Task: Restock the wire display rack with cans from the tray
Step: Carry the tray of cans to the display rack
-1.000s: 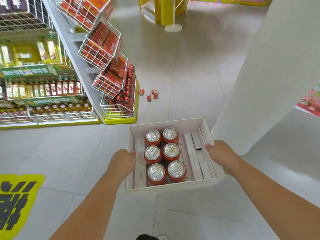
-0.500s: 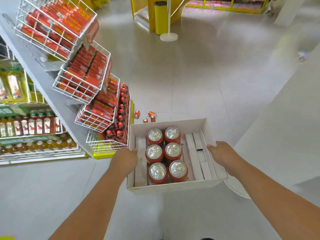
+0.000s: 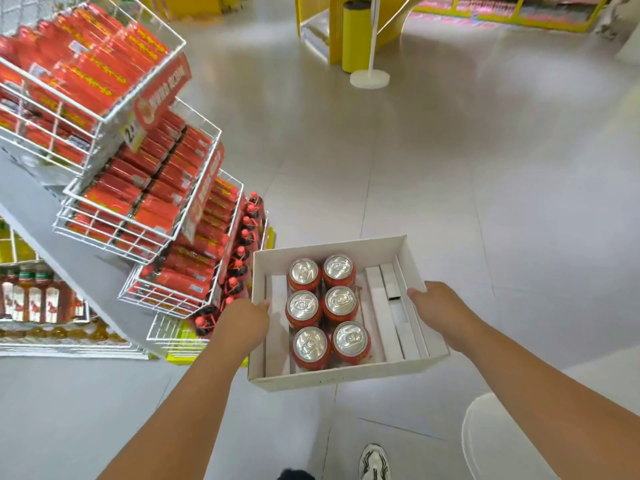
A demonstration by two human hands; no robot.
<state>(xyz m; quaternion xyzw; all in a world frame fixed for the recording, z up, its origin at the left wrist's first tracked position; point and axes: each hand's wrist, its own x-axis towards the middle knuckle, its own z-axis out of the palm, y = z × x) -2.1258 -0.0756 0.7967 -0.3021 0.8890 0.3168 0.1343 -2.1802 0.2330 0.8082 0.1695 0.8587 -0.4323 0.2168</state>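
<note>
Left hand (image 3: 244,325) and right hand (image 3: 437,310) each clamped a side wall of the tray (image 3: 332,375); six cans (image 3: 325,308) stood loose at its middle. Any tilt, I judged, could topple them short of the rack (image 3: 138,216).

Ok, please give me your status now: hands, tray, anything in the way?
Left hand and right hand grip the tray sides. Six cans upright inside. Wire rack at left, nothing between.

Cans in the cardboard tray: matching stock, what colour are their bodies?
Red bodies, silver tops on the cans; head view.
</note>
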